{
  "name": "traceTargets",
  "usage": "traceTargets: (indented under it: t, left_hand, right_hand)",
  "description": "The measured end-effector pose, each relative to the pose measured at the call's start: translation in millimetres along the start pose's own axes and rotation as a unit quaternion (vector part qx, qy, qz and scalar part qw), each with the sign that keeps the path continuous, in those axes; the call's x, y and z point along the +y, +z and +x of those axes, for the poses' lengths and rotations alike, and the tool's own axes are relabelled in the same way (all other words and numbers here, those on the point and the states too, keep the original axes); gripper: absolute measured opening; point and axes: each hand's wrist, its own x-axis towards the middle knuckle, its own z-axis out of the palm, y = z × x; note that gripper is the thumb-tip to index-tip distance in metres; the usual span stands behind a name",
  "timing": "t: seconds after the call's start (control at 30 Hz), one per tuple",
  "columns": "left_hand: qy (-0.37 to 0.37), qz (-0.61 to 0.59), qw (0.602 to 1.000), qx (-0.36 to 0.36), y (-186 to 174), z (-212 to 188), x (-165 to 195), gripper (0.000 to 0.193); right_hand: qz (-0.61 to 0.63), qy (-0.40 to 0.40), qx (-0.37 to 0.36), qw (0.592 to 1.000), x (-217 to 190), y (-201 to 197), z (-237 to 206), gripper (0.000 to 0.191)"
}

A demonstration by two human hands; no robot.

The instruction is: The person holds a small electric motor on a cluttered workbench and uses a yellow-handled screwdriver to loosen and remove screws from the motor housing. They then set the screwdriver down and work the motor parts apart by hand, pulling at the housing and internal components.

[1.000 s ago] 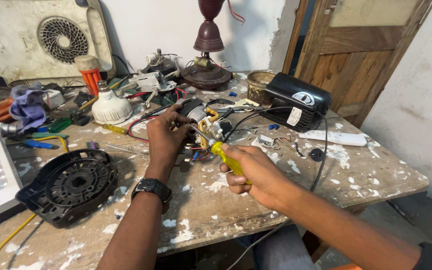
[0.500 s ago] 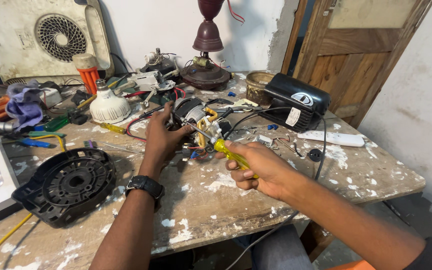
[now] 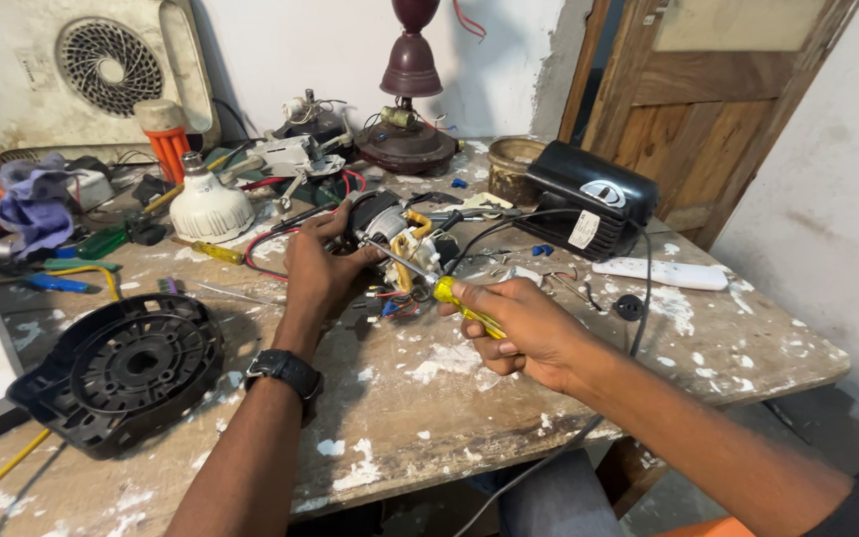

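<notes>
My left hand (image 3: 318, 270) grips a small electric motor (image 3: 390, 227) with coloured wires, holding it down on the paint-stained wooden table (image 3: 429, 398). A black watch (image 3: 284, 370) sits on that wrist. My right hand (image 3: 521, 331) is closed around the yellow handle of a screwdriver (image 3: 454, 301). Its metal shaft runs up and left, with the tip against the motor body just right of my left hand's fingers.
A round black plastic fan housing (image 3: 121, 370) lies at the left front. A white bulb (image 3: 210, 207), orange tube (image 3: 165, 139), purple cloth (image 3: 34, 201) and loose tools crowd the back left. Behind stand a dark lamp base (image 3: 408, 139), a black box (image 3: 589, 199) and a white remote (image 3: 660, 272).
The view has shifted slightly. My right hand and the screwdriver have moved a little down and right while the tip stays on the motor. My left hand keeps its grip.
</notes>
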Motion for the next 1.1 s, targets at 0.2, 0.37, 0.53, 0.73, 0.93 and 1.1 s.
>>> traceTargets:
  t: [0.2,0.37,0.53,0.73,0.93,1.1]
  left_hand:
    - [0.042,-0.028,0.999,-0.001,1,0,-1,0.084]
    - [0.037,0.010,0.999,0.007,1,1,1,0.080]
    - [0.029,-0.003,1.000,0.004,1,2,1,0.083]
    - [0.049,0.011,0.998,0.031,2,0,4,0.080]
    - [0.157,0.017,0.985,0.069,1,-11,15,0.043]
    - [0.320,0.045,0.943,0.079,-4,-17,20,0.021]
  right_hand:
    - [-0.090,-0.026,0.079,0.992,3,12,-3,0.035]
    - [-0.450,-0.216,0.171,0.849,4,13,-5,0.031]
    - [-0.722,-0.403,0.199,0.526,6,4,-3,0.041]
    - [-0.840,-0.466,0.181,0.208,-1,-2,-2,0.043]
    - [-0.834,-0.477,0.199,0.193,3,6,-6,0.046]
    - [-0.841,-0.427,0.175,0.283,4,13,-10,0.049]
